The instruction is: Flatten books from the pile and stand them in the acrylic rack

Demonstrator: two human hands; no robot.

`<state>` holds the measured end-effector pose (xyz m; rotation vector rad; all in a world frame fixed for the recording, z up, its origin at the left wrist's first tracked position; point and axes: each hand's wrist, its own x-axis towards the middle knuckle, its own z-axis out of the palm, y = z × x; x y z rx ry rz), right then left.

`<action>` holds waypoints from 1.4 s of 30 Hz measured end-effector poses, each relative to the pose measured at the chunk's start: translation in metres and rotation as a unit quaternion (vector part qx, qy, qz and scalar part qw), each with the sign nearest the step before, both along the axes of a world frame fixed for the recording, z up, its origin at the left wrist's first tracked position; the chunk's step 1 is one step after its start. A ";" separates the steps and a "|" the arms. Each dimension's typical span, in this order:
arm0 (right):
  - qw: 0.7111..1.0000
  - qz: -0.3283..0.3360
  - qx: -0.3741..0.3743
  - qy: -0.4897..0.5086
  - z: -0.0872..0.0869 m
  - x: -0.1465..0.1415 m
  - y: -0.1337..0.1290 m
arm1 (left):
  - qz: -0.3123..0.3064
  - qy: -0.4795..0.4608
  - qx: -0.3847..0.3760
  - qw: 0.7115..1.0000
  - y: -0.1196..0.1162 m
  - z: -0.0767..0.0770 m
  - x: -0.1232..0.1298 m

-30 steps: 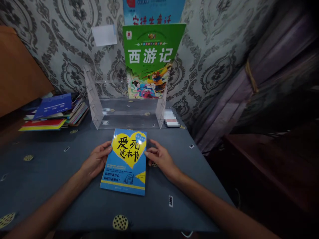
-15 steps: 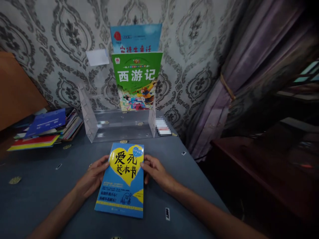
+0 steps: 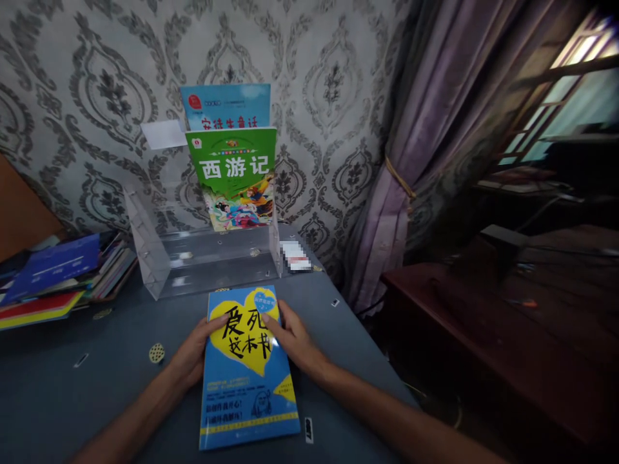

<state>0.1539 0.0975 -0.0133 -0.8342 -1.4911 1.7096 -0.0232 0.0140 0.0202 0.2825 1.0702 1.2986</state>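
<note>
A blue book (image 3: pixel 251 399) with a yellow heart on its cover lies between my hands, front cover up. My left hand (image 3: pixel 196 348) grips its left edge, thumb on the cover and fingers hidden behind. On the right edge, my right hand (image 3: pixel 294 338) holds it the same way, thumb over the heart. Beyond the book stands a clear acrylic rack (image 3: pixel 152 270) with stepped tiers. A green book (image 3: pixel 236 174) stands upright in the rack, and a light blue book (image 3: pixel 225 106) shows behind and above it.
At the left is a pile of books and folders (image 3: pixel 53 270) beside an orange-brown panel (image 3: pixel 24 206). A small white item (image 3: pixel 294 256), partly pixelated, lies right of the rack. Purple curtain (image 3: pixel 387 219) hangs beyond the table's right edge; a dark red surface (image 3: pixel 464 322) is farther right.
The view has turned right. The blue book has tilted the other way and looks larger, and both thumbs now reach farther over its cover.
</note>
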 end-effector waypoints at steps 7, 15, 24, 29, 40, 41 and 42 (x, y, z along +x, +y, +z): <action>0.982 -0.062 -0.132 0.117 0.010 -0.002 0.005 | -0.026 0.007 0.025 0.999 0.010 -0.004 0.009; 0.977 -0.041 -0.155 0.143 0.018 0.000 0.007 | -0.001 0.014 0.020 1.000 0.006 0.000 0.015; 0.974 -0.048 -0.173 0.140 0.016 -0.002 0.008 | -0.006 -0.005 0.028 1.000 0.006 -0.005 0.012; 0.975 -0.053 -0.186 0.113 0.009 -0.003 0.008 | -0.002 -0.033 0.009 0.999 0.005 -0.007 0.008; 0.977 0.107 -0.148 0.112 0.022 0.005 -0.007 | 0.098 -0.066 -0.056 0.991 0.001 -0.001 0.002; 0.976 0.119 -0.148 0.109 0.023 0.006 -0.007 | 0.105 -0.067 -0.063 0.990 0.001 0.000 0.000; 0.975 0.130 -0.148 0.105 0.024 0.007 -0.008 | 0.112 -0.069 -0.069 0.989 0.002 0.000 -0.001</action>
